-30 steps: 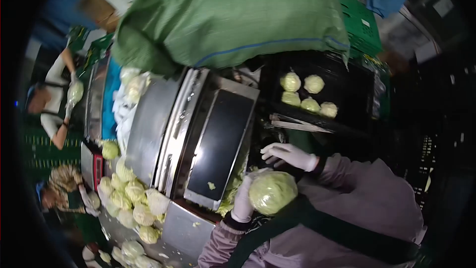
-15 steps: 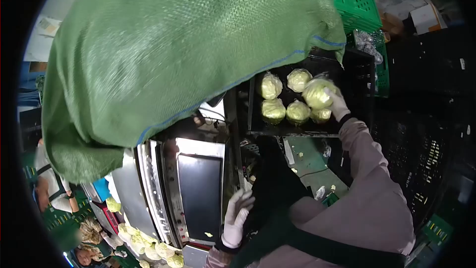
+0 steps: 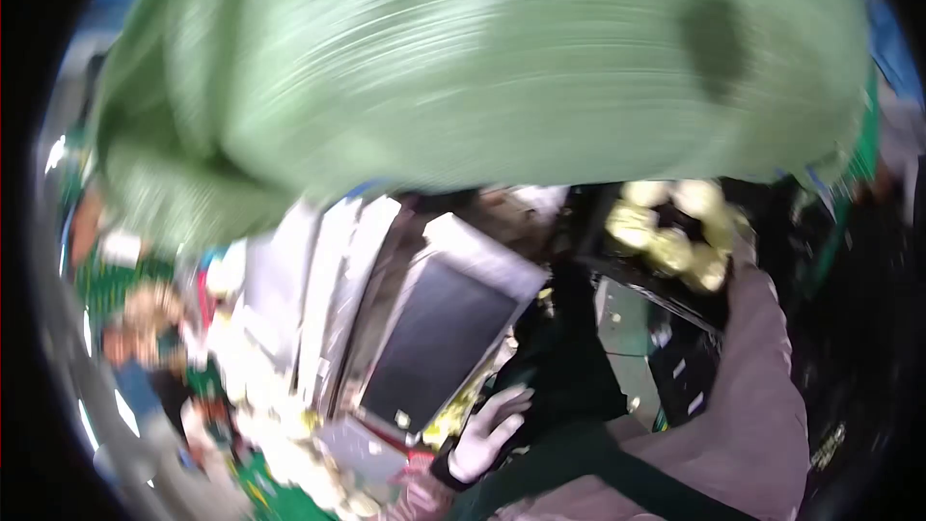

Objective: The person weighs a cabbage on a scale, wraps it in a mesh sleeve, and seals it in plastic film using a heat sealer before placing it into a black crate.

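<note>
Both hands wear white gloves. My left hand [image 3: 489, 432] is raised beside the machine with the dark panel [image 3: 439, 340], its fingers apart and nothing in them. My right hand [image 3: 744, 245] reaches to the right side of the black crate [image 3: 648, 282], against the wrapped cabbages [image 3: 667, 251]. Motion blur smears its fingers, so its hold on a cabbage cannot be made out. Several cabbages sit close together in the crate, partly hidden behind the green woven sack [image 3: 434, 68].
The sack hangs across the upper view. Loose cabbages [image 3: 280, 444] lie at the lower left, near blurred people [image 3: 149, 314]. A green crate [image 3: 861, 140] stands at the right. Scraps lie on the green floor [image 3: 622, 333].
The view has turned and blurred, and the sack covers more of it. My right hand, earlier on a cabbage above the others, is lower at the group's right side. My left hand stays open.
</note>
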A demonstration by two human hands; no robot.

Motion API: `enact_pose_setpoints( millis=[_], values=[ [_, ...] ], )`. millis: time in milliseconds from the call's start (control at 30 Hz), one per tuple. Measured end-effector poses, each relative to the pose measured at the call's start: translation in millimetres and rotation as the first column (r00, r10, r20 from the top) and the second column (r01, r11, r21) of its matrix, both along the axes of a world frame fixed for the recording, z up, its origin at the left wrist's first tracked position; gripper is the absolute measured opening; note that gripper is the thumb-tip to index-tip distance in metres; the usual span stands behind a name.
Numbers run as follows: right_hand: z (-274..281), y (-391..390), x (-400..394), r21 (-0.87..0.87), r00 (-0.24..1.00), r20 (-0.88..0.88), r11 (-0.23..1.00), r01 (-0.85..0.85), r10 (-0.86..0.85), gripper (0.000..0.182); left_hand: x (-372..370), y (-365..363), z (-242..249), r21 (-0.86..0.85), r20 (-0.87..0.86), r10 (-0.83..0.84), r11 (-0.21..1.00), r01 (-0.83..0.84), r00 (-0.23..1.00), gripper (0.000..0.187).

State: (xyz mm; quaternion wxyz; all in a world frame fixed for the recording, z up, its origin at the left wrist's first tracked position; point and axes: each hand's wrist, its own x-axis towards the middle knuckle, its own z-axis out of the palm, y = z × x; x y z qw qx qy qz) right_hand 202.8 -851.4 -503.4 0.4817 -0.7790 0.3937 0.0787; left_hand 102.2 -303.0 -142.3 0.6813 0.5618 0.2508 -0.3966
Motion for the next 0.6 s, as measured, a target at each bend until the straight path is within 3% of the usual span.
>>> enact_pose_setpoints(
  millis=[67, 100, 167, 200, 233, 267, 333, 367, 400, 433, 467, 500, 533, 567, 600],
  values=[
    [-23.0, -22.7, -14.1, -0.29, 0.905, 0.038, 0.872, -0.396, 0.423, 0.043, -11.0, 10.9, 14.6, -0.001, 0.096, 0.102, 0.995, -0.102, 0.99, 0.047],
    [-10.6, -2.8, 0.0, -0.439, 0.835, -0.14, 0.723, -0.534, 0.532, 0.045, -26.6, 20.0, 14.8, -0.019, 0.127, 0.208, 0.978, -0.207, 0.97, 0.046],
    [15.2, 35.9, 30.2, -0.619, 0.637, -0.506, 0.269, -0.738, 0.582, 0.048, -54.1, 42.5, 24.1, 0.046, 0.263, 0.341, 0.93, -0.365, 0.902, 0.044],
    [7.9, 56.9, 33.7, -0.706, 0.789, -0.38, 0.399, -0.585, 0.483, 0.045, -70.2, 58.9, 28.3, 0.121, 0.338, 0.346, 0.906, -0.405, 0.875, 0.043],
    [35.4, 117.9, 49.8, -0.614, 0.877, -0.005, 0.691, -0.382, 0.481, 0.043, -93.5, 73.3, 30.2, 0.123, 0.362, 0.45, 0.845, -0.52, 0.816, 0.042],
    [68.5, 167.3, 45.3, -0.36, 0.887, 0.323, 0.909, -0.209, 0.331, 0.041, -118.0, 86.9, 32.3, 0.11, 0.383, 0.54, 0.779, -0.617, 0.75, 0.041],
    [106.6, 239.6, 48.9, -0.256, 0.748, 0.475, 0.886, -0.386, 0.463, 0.038, -171.3, 120.2, 42.3, 0.253, 0.473, 0.59, 0.62, -0.742, 0.654, 0.041],
    [110.1, 255.2, 55.9, -0.01, 0.71, 0.524, 0.837, -0.547, 0.471, 0.038, -202.2, 138.8, 43.3, 0.342, 0.479, 0.603, 0.54, -0.769, 0.637, 0.041],
    [144.9, 304.1, 42.9, -0.056, 0.661, 0.589, 0.839, -0.541, 0.465, 0.038, -239.7, 157.2, 32.7, 0.414, 0.525, 0.611, 0.425, -0.805, 0.592, 0.042],
    [179.7, 344.0, 31.8, -0.069, 0.621, 0.575, 0.788, -0.612, 0.533, 0.036, -273.6, 177.7, 29.2, 0.376, 0.546, 0.676, 0.33, -0.866, 0.494, 0.044],
    [213.3, 381.8, 17.6, -0.083, 0.579, 0.557, 0.734, -0.674, 0.595, 0.034, -306.2, 201.9, 30.7, 0.471, 0.56, 0.658, 0.247, -0.847, 0.504, 0.042],
    [272.2, 435.7, -13.3, -0.055, 0.589, 0.505, 0.705, -0.707, 0.631, 0.029, -331.1, 223.0, 32.4, 0.401, 0.627, 0.694, 0.102, -0.911, 0.354, 0.04],
    [290.1, 465.0, -29.8, 0.005, 0.509, 0.528, 0.597, -0.802, 0.68, 0.025, -354.7, 251.0, 38.7, 0.398, 0.625, 0.721, 0.033, -0.917, 0.297, 0.039],
    [306.6, 491.8, -51.1, 0.055, 0.445, 0.526, 0.493, -0.868, 0.725, 0.025, -378.8, 282.8, 30.9, 0.334, 0.631, 0.759, -0.081, -0.939, 0.159, 0.038],
    [322.8, 517.4, -74.2, 0.105, 0.377, 0.526, 0.382, -0.918, 0.762, 0.025, -388.9, 311.2, 36.3, 0.187, 0.53, 0.844, -0.204, -0.961, -0.076, 0.037]
  ],
)
